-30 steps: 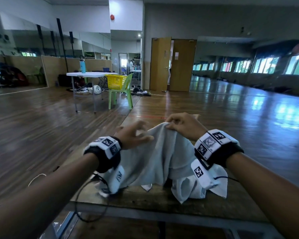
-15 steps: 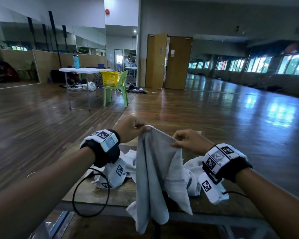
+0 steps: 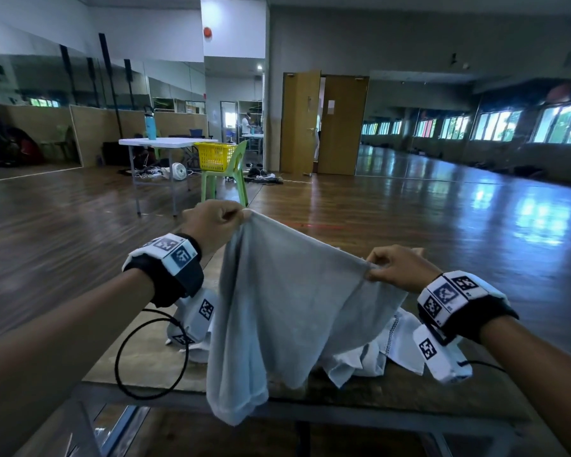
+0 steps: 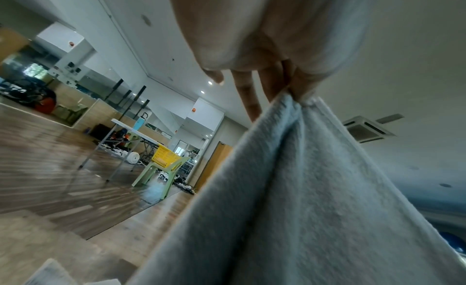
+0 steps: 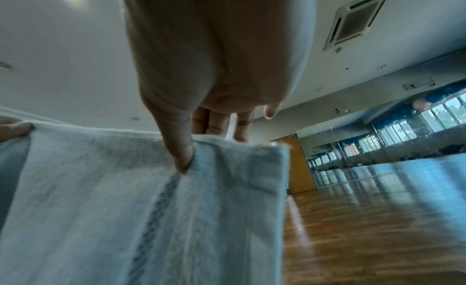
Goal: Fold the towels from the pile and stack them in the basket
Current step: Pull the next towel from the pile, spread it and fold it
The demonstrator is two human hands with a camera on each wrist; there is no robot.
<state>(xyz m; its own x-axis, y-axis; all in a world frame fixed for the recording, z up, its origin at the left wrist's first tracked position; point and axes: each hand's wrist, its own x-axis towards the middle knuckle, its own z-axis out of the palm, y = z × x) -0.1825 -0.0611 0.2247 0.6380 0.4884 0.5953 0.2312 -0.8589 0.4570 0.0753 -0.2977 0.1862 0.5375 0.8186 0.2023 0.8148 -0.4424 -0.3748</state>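
A pale grey towel (image 3: 287,311) hangs in the air above the wooden table (image 3: 152,364), stretched between both hands. My left hand (image 3: 216,222) pinches its upper left corner, held higher. My right hand (image 3: 393,267) pinches the top edge near the right corner, lower down. In the left wrist view the fingers (image 4: 297,86) clamp the towel (image 4: 315,199) at a bunched corner. The right wrist view shows the thumb (image 5: 181,155) pressed into the towel's (image 5: 126,199) hem. The towel's lower end dangles past the table's front edge. More white towels (image 3: 373,354) lie piled on the table behind it.
A yellow basket (image 3: 215,156) sits on a green chair (image 3: 226,179) well beyond the table, next to a white folding table (image 3: 165,143) with a blue bottle. A black cable (image 3: 152,357) loops on the tabletop at left. Wooden floor surrounds the table.
The towel has been lifted off the pile and spread. My hands have moved apart, the left rising and the right shifting right, so the top edge now stretches between them.
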